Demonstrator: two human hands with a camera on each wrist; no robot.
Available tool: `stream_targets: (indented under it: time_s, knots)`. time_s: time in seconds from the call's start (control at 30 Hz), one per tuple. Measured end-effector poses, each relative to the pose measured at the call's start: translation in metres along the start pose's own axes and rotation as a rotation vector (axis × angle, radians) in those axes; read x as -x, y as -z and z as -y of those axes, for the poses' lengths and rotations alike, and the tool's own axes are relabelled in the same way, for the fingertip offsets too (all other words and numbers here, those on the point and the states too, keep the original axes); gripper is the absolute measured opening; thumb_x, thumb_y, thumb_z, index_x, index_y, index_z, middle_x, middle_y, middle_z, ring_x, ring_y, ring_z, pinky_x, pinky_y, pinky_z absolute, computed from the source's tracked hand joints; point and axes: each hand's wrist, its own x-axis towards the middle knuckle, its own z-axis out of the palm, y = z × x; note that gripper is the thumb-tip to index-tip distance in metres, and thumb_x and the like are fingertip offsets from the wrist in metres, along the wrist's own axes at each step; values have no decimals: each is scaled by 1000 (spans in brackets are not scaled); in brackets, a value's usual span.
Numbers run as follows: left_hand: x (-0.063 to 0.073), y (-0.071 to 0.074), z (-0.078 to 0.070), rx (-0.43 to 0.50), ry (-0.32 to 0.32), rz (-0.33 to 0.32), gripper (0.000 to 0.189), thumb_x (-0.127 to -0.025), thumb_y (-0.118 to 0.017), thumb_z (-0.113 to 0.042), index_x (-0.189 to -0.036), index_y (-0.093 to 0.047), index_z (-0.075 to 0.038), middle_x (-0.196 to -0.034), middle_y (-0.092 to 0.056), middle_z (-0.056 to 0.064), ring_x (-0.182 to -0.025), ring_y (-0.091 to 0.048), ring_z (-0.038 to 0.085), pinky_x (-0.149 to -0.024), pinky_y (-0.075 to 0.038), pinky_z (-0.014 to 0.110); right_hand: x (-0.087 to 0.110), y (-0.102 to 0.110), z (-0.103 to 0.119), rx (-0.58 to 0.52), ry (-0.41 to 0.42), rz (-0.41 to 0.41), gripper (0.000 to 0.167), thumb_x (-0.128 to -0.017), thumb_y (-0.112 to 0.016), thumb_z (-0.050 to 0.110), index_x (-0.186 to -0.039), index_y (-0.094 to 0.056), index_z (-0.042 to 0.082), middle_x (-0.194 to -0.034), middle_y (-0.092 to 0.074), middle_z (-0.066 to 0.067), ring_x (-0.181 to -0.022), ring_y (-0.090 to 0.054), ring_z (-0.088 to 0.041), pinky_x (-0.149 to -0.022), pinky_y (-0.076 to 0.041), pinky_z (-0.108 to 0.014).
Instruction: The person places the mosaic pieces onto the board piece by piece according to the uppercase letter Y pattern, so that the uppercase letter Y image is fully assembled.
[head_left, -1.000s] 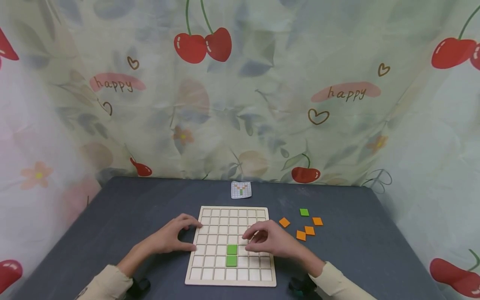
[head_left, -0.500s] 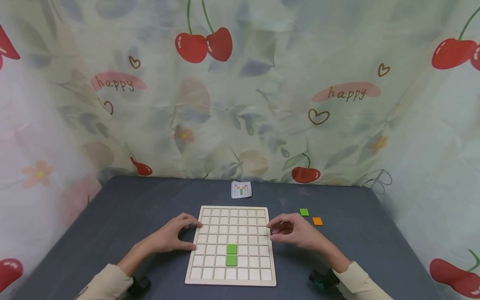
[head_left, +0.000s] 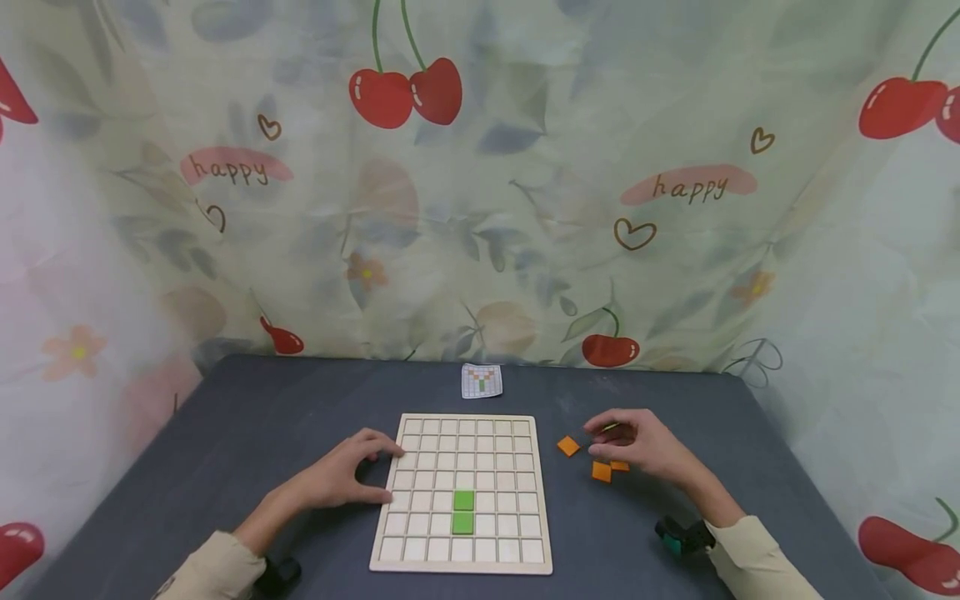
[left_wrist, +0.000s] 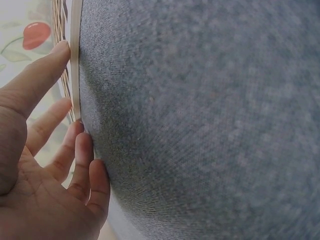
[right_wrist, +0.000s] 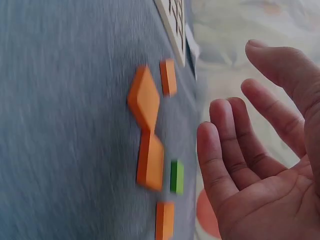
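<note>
A pale wooden grid board [head_left: 461, 572] lies flat in the head view, with two green square tiles [head_left: 463, 501] one above the other in its lower middle cells. My left hand [head_left: 341, 477] rests its thumb and fingertips along the board's left edge; the left wrist view shows these fingers [left_wrist: 82, 150] extended at the rim. To the right of the board, my right hand [head_left: 641, 443] hovers over loose tiles, fingers apart with nothing held. Below it in the right wrist view are several orange tiles [right_wrist: 144, 100] and one green tile [right_wrist: 177, 176], which the hand largely hides in the head view.
A small card with a printed grid pattern [head_left: 482, 381] lies behind the board, near the dark table's [head_left: 315, 392] back edge. Patterned cloth [head_left: 480, 208] hangs behind and at both sides. A thin cord [head_left: 757, 360] loops at the back right corner.
From over the board, my right hand has moved right and away to the loose tiles, uncovering some orange ones and covering others. The left hand and the two green tiles on the board stay put.
</note>
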Motion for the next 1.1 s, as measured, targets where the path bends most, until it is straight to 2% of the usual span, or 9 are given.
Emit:
stream_targets:
  time_s: [0.23, 0.37, 0.57, 0.7, 0.93, 1.1]
  knots:
    - [-1, 0, 1, -4, -10, -3, 56, -88, -83, -36, -133, -63, -10, -135, -50, 11, -118, -50, 32, -97, -44, 51, 2, 20, -9, 79, 12, -91, 36, -93, -77, 10, -121, -65, -9, -114, -66, -27, -98, -68, -26, -79, -55, -33]
    - [-1, 0, 1, -4, -9, -1, 56, -88, -83, -36, -133, -63, -10, -134, -50, 10, -118, -50, 31, -97, -44, 50, 0, 28, -18, 103, -10, -124, 39, -92, -78, 12, -123, -66, -8, -117, -66, -26, -102, -67, -33, -79, -55, -31]
    - [-1, 0, 2, 2, -13, 6, 56, -88, -83, -36, -133, -63, -10, -135, -50, 11, -118, -50, 31, -97, -44, 49, -3, 37, -34, 116, -43, -118, 45, -91, -79, 13, -128, -63, -7, -125, -63, -26, -110, -63, -41, -83, -53, -29]
    - [-1, 0, 1, 9, -18, 6, 56, -88, -83, -35, -133, -63, -9, -135, -50, 11, -118, -50, 32, -97, -44, 49, -4, 41, -41, 146, -42, -106, 47, -90, -80, 13, -129, -62, -7, -127, -62, -25, -111, -62, -40, -85, -53, -29]
    - [-1, 0, 0, 0, -8, 6, 56, -88, -83, -36, -133, -63, -10, -134, -50, 11, -118, -50, 31, -97, -44, 49, -11, 45, -48, 225, -58, -99, 52, -88, -83, 18, -130, -63, -4, -127, -63, -21, -112, -61, -36, -90, -51, -43]
    - [-1, 0, 1, 0, -2, 5, 56, -88, -83, -36, -133, -63, -10, -134, -50, 11, -118, -50, 31, -97, -44, 50, -15, 45, -53, 273, -62, -97, 51, -87, -85, 20, -128, -65, -3, -125, -64, -18, -108, -60, -33, -89, -51, -41]
